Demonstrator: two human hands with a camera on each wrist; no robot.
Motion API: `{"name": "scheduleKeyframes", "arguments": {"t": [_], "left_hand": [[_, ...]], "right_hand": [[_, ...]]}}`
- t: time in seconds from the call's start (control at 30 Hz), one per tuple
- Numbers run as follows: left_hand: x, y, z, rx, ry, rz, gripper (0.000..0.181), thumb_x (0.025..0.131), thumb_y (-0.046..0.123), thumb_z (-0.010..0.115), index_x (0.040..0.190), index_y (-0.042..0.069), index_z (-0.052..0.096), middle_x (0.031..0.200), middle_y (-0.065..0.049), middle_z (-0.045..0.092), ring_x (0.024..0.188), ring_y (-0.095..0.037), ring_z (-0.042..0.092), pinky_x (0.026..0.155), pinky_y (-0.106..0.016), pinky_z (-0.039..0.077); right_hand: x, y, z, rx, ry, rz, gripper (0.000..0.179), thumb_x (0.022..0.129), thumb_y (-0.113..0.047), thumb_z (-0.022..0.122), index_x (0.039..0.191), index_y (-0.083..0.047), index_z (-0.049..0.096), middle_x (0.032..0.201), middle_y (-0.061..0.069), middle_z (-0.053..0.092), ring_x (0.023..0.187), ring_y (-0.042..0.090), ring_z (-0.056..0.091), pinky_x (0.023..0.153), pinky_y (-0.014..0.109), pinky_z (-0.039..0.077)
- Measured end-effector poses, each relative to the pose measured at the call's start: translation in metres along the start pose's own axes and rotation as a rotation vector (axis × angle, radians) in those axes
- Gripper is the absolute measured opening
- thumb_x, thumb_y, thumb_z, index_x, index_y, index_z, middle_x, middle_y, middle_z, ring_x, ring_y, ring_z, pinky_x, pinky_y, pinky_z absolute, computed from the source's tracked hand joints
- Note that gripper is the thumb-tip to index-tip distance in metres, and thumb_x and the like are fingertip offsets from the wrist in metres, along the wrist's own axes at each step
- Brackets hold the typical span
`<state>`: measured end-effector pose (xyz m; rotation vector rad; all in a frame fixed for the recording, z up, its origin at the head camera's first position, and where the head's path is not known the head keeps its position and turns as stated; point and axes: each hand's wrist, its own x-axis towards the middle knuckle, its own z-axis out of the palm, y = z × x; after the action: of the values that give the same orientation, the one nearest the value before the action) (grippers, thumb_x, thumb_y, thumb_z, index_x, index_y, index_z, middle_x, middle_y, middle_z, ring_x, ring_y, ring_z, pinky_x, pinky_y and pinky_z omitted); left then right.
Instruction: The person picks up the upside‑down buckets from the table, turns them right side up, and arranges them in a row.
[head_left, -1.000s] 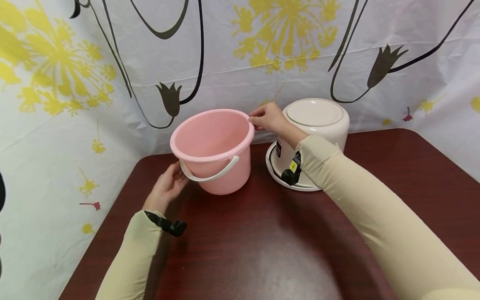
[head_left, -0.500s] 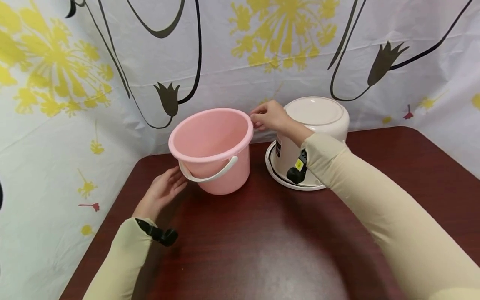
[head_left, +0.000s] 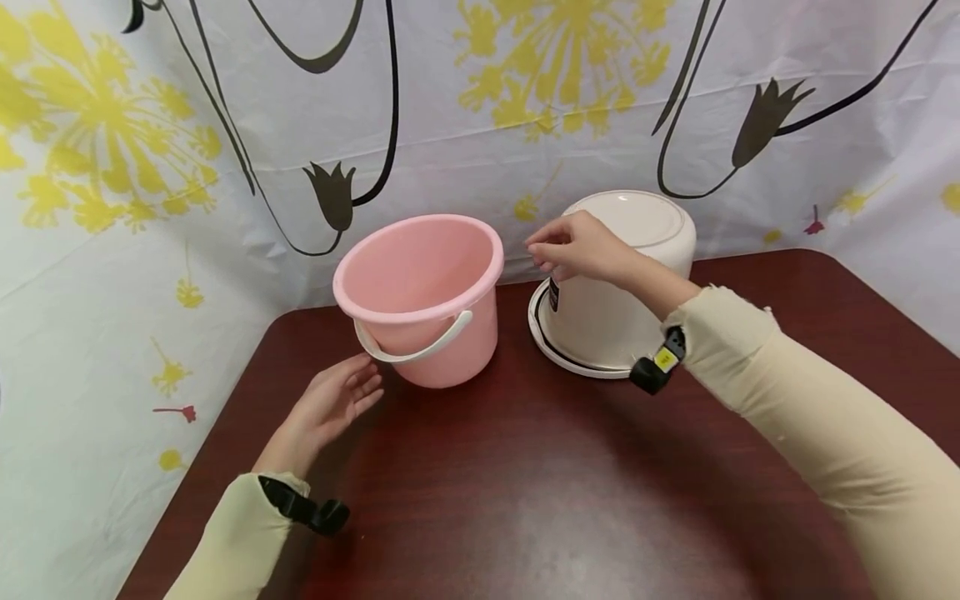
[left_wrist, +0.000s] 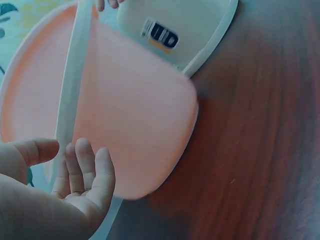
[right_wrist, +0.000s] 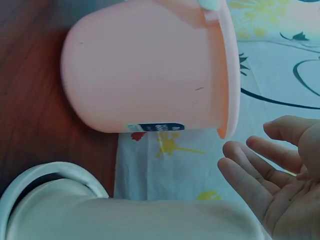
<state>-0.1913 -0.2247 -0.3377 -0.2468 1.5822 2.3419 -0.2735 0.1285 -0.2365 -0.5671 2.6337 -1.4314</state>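
A pink bucket (head_left: 450, 342) with a white handle (head_left: 423, 354) stands upright at the back left of the table, its handle hanging down at the front. My left hand (head_left: 333, 404) is by the bucket's lower left side, fingers loosely spread and gripping nothing; whether a fingertip touches it I cannot tell. Apart from the bucket's rim, my right hand (head_left: 581, 246) hovers with relaxed fingers in front of a cream bucket (head_left: 637, 221) that stands upside down. In the right wrist view, a gap shows between the right fingertips (right_wrist: 230, 167) and the pink rim.
The dark red-brown table (head_left: 480, 475) carries both buckets near its back edge. Behind and to the left hangs a white curtain (head_left: 450, 158) with yellow and dark flower prints. A dark label (left_wrist: 165, 36) is on the cream bucket's side.
My right hand has come off the pink bucket's rim and moved right. The left hand has drawn slightly down from the bucket's side. Both buckets stay in place.
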Motion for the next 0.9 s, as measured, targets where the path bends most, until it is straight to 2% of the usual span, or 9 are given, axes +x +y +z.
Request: {"name": "scheduleKeyframes", "arguments": {"t": [0.1,0.33,0.53,0.63,0.8,0.9], "left_hand": [[-0.002,-0.007,0.008,0.02,-0.018,0.001,0.019,0.096,0.013,0.046,0.086,0.015,0.062,0.083,0.002,0.057,0.08,-0.012,0.057,0.081,-0.027,0.048],[-0.006,-0.027,0.033,0.031,-0.089,-0.014,0.018,0.096,0.009,0.043,0.087,0.013,0.057,0.083,0.001,0.058,0.079,-0.014,0.057,0.081,-0.03,0.048],[-0.008,-0.041,0.061,0.057,-0.156,-0.032,0.021,0.095,0.008,0.045,0.08,0.013,0.059,0.083,-0.001,0.057,0.08,-0.015,0.057,0.08,-0.031,0.049],[-0.007,-0.046,0.078,0.089,-0.175,-0.034,0.018,0.094,0.008,0.046,0.082,0.014,0.058,0.084,-0.001,0.057,0.079,-0.015,0.057,0.082,-0.034,0.047],[0.0,-0.053,0.106,0.153,-0.226,-0.027,0.01,0.093,0.008,0.048,0.1,0.009,0.055,0.086,-0.001,0.056,0.078,-0.014,0.057,0.085,-0.037,0.045],[0.006,-0.056,0.124,0.196,-0.256,-0.028,0.026,0.093,0.009,0.049,0.117,0.0,0.05,0.087,-0.001,0.056,0.078,-0.013,0.057,0.083,-0.035,0.045]], "right_hand": [[-0.014,0.006,-0.003,0.016,-0.003,-0.007,0.028,0.091,-0.012,0.054,0.114,0.004,0.061,0.084,0.01,0.065,0.082,0.026,0.063,0.065,0.031,0.053],[-0.045,0.022,-0.011,0.026,-0.033,-0.025,0.031,0.092,-0.014,0.054,0.116,0.006,0.058,0.095,0.017,0.065,0.081,0.018,0.064,0.066,0.033,0.053],[-0.069,0.034,-0.023,0.032,-0.065,-0.019,0.034,0.093,-0.017,0.054,0.118,0.006,0.057,0.098,0.019,0.063,0.086,0.02,0.063,0.07,0.033,0.053],[-0.08,0.039,-0.029,-0.002,-0.056,-0.037,0.032,0.093,-0.017,0.055,0.116,0.005,0.059,0.099,0.019,0.064,0.087,0.022,0.063,0.07,0.033,0.053],[-0.095,0.053,-0.044,-0.073,-0.022,-0.046,0.031,0.091,-0.017,0.057,0.114,0.004,0.061,0.1,0.018,0.065,0.085,0.022,0.064,0.07,0.031,0.052],[-0.102,0.065,-0.053,-0.08,-0.022,-0.023,0.032,0.091,-0.018,0.058,0.114,0.003,0.061,0.099,0.018,0.065,0.085,0.022,0.064,0.07,0.031,0.052]]}}
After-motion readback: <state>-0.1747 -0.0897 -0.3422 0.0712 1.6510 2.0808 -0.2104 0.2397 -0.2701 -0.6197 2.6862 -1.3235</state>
